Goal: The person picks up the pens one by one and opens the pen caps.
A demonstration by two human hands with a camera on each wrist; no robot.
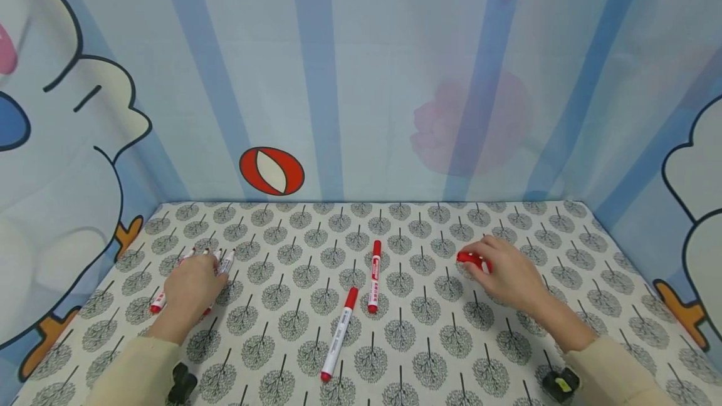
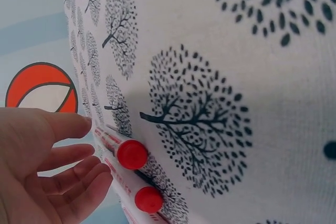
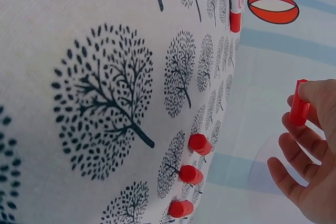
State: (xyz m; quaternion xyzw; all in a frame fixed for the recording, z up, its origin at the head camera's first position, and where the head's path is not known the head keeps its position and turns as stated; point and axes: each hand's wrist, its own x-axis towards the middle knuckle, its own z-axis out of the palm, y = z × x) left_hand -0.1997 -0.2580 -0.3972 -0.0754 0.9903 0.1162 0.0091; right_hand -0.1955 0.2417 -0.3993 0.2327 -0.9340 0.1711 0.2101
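My left hand [image 1: 194, 284] is over a row of several white markers [image 1: 225, 262] lying side by side at the left, dark tips showing at their far ends. In the left wrist view its fingers are loosely bent, thumb and fingers apart beside the markers, whose red ends [image 2: 132, 155] face the camera; whether a fingertip touches one I cannot tell. Over at the right, my right hand [image 1: 504, 268] pinches a red marker cap [image 3: 299, 109] between thumb and finger. Several more red caps [image 3: 199, 144] are on the cloth near that hand, partly hidden by it in the head view.
Two capped red markers lie mid-table: one marker [image 1: 375, 277] farther back, another marker [image 1: 340, 334] nearer and slanted. A tree-patterned cloth [image 1: 293, 356] covers the table. Behind it stands a blue-striped backdrop [image 1: 372, 93] with cartoon prints.
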